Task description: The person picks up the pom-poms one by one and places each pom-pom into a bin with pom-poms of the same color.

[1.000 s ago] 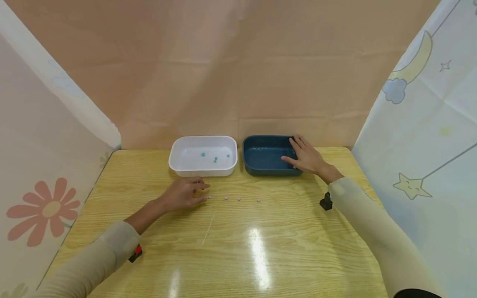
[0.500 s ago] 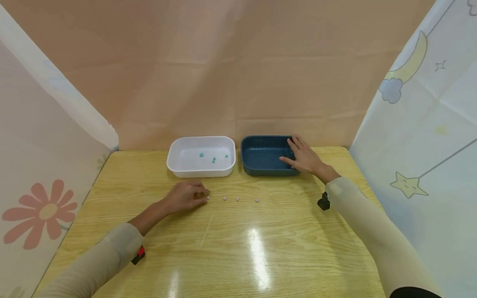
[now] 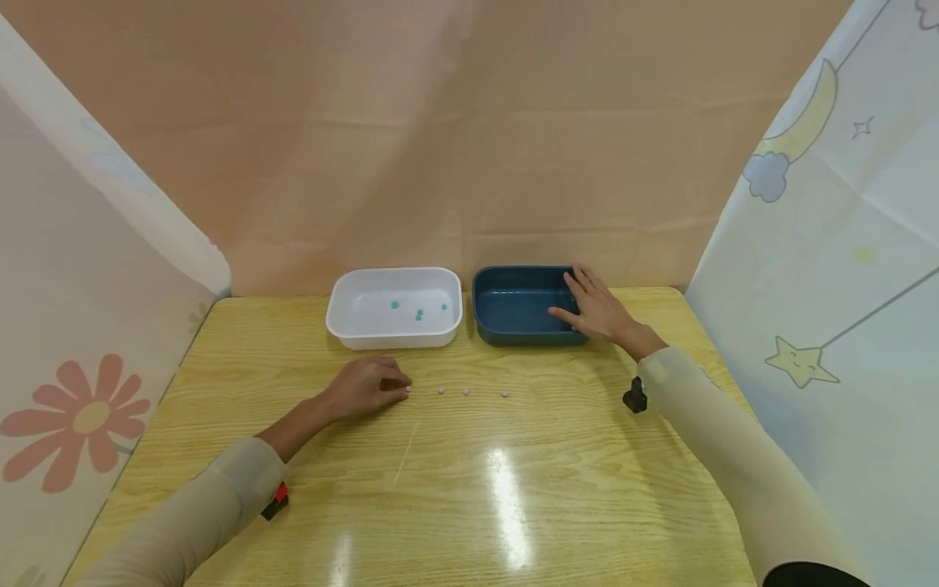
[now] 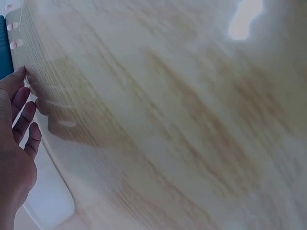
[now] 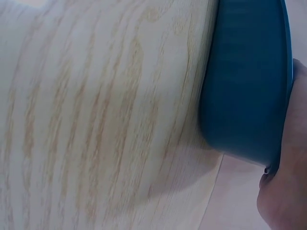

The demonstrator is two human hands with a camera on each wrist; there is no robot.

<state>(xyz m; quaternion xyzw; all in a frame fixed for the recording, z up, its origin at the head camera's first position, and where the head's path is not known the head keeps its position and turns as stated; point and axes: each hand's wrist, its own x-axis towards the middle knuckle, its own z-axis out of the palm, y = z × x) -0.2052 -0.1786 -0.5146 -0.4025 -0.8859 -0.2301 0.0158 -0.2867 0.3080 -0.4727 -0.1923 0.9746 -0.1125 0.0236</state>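
Note:
My left hand is low over the table in front of the white tub, thumb and index fingertip pinching a small pink bead at the left end of a row. To its right lie other pink beads, spaced apart. Part of that row shows as pink beads in the left wrist view. My right hand rests with spread fingers over the right rim of the dark blue tub. In the right wrist view, the hand touches the tub's edge.
Several green beads lie inside the white tub. Both tubs stand side by side at the back of the wooden table, against a tan backdrop. Patterned sheets close off the sides.
My left thumb and index finger have closed together on the leftmost pink bead. The right hand stays on the dark blue tub's rim; the head view has shifted slightly.

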